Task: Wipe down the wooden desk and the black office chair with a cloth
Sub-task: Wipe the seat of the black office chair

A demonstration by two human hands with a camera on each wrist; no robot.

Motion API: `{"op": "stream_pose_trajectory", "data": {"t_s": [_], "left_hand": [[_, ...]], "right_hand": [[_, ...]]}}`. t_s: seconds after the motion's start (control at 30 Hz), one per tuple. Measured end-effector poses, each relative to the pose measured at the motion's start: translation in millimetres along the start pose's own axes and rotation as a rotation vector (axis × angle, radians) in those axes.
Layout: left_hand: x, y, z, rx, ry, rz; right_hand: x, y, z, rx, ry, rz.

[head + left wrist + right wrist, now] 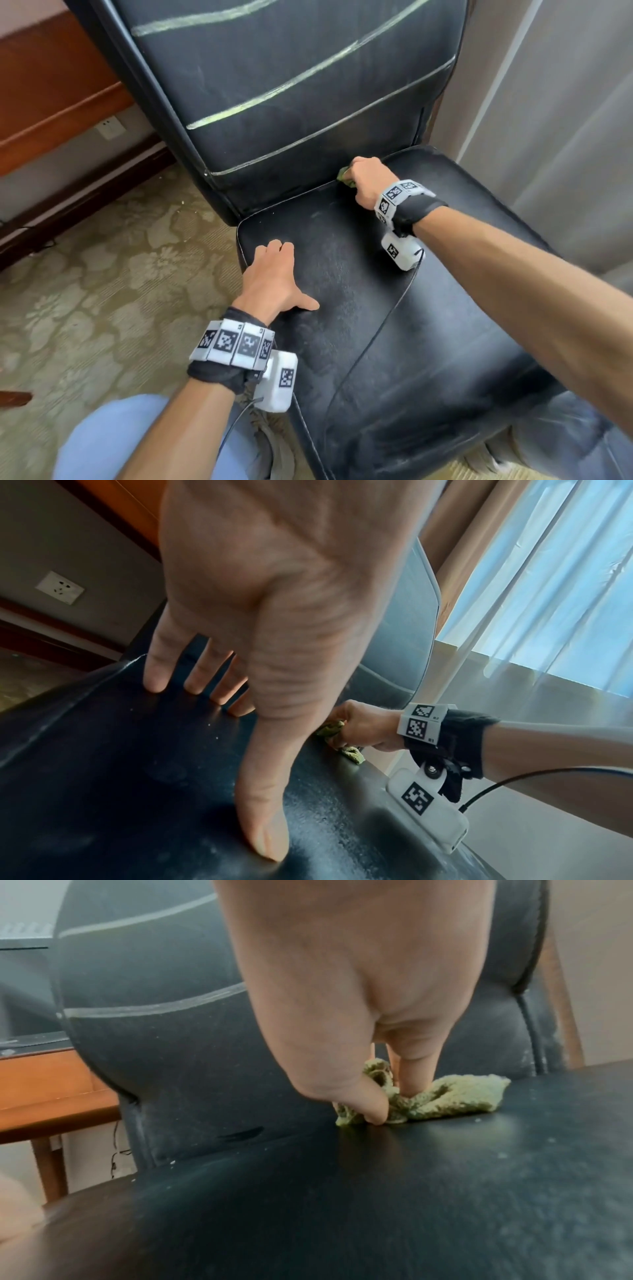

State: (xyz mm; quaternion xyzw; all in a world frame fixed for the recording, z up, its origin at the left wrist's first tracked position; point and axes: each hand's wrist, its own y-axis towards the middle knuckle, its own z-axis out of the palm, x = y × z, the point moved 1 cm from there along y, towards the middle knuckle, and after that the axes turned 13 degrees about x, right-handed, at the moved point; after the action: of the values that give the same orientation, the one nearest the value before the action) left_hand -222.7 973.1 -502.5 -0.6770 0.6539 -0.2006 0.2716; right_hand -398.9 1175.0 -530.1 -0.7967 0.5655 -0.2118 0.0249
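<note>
Head view: the green cloth (343,175) is mostly hidden under the right hand (367,181); only a frayed edge shows. Right wrist view exposes more: cloth bunched, thumb and fingers (409,1069) curled into its folds, clenching it against the black office chair (394,325) seat, close to the crease where seat meets backrest. Left hand (274,274) rests spread on the seat's left front part, fingers straight, holding nothing; thumb tip pressed to the leather in the left wrist view. Chair top and base are cut off. Seat leather looks dull, speckled with pale dust and crumbs; backrest seams pale. Wooden desk (44,1091) only partly visible behind the chair. Patterned carpet (102,274) below, wall socket (60,587) on the wall, sheer curtain (548,588) to the right.
</note>
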Motion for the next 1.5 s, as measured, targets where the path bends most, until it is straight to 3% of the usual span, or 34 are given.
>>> {"op": "stream_pose_trajectory", "data": {"t_s": [0.37, 0.83, 1.0, 1.17, 1.5], "left_hand": [[6.4, -5.6, 8.0, -0.027, -0.001, 0.026], [7.4, -12.7, 10.3, -0.05, -0.034, 0.05], [9.6, -13.0, 11.1, -0.059, -0.031, 0.058], [14.8, -8.3, 14.5, -0.074, -0.047, 0.09], [27.9, 6.6, 13.9, -0.076, -0.121, 0.173]], "right_hand": [[5.6, -5.3, 10.1, 0.0, 0.053, 0.088], [15.2, -23.4, 22.3, 0.04, -0.082, 0.05], [15.3, -14.8, -1.0, 0.077, -0.052, 0.14], [-11.1, -6.5, -18.7, 0.016, -0.131, 0.225], [-45.4, -9.0, -24.2, -0.062, -0.041, 0.532]]}}
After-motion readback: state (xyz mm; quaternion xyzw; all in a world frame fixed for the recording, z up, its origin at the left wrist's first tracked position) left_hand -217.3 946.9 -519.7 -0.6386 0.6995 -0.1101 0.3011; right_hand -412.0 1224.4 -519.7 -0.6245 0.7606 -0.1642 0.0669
